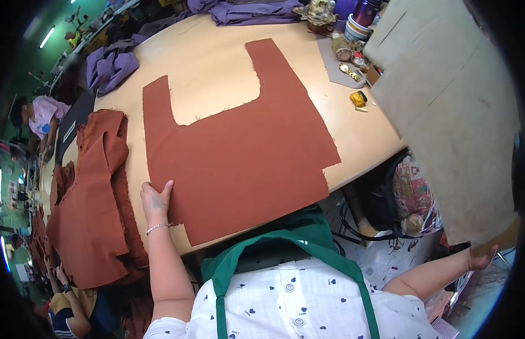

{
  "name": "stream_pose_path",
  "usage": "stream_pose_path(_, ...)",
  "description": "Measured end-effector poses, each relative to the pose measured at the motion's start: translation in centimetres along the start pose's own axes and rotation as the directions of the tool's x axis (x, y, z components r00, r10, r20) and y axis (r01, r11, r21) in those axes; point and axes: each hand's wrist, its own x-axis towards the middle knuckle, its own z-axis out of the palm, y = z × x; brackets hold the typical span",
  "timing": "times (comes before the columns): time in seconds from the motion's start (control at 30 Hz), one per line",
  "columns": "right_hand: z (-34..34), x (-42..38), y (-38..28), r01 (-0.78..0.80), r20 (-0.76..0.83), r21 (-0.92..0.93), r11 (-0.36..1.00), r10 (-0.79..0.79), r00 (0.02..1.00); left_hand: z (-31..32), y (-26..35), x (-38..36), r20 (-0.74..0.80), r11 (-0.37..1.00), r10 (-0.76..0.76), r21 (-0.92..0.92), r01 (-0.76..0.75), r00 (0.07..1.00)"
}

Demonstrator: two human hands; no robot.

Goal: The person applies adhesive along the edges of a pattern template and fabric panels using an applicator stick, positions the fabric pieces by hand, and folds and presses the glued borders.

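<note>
A rust-brown cut fabric panel [240,158] lies flat on the table, with two strap-like arms pointing away from me and a deep scoop between them. Its cut edges look frayed. My left hand [155,201] rests at the panel's left edge, thumb apart from the fingers and lying over the cloth. Far to the right, my right hand [483,258] is stretched out beside the lower edge of a large beige board [443,113], its fingers extended. A thin shiny metal piece [501,257] shows close to those fingertips.
Left of the panel are piled rust-brown fabric pieces [90,220]. Purple cloth [254,12] lies at the far edge. A gold watch [349,72], a yellow object [358,99] and cups stand back right. Co-workers sit at left, one in a pink top [46,116].
</note>
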Motion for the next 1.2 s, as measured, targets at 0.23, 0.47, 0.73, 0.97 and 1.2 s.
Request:
stream_pose_path(0.23,1.5,0.5,1.2,0.094,-0.015,0.01,0.996,-0.093,0.996,-0.1,0.3,0.2,0.017,0.996,0.002,0.087,-0.003,1.0)
stream_pose_path(0.47,5.6,-5.2,5.0,-0.098,-0.063,0.047,0.994,0.101,0.993,-1.7,2.0,0.7,0.308,0.334,0.037,-0.9,0.279,0.951)
stream_pose_path(0.73,13.3,-17.0,13.7,-0.633,0.259,-0.021,0.774,0.616,0.744,-20.5,-3.6,2.7,-0.526,-0.447,-0.213,-0.697,-0.561,0.824)
stream_pose_path(0.97,20.8,-27.1,22.4,-0.404,0.743,-0.61,0.682,0.669,0.008,-38.7,-31.2,-8.2,-0.781,-0.1,-0.096,-0.609,-0.787,0.617)
stream_pose_path(1.2,21.8,-28.0,27.7,0.229,0.662,-0.704,0.672,0.738,-0.131,-40.3,-41.1,-36.0,-0.64,0.584,-0.761,-0.601,-0.546,-0.109)
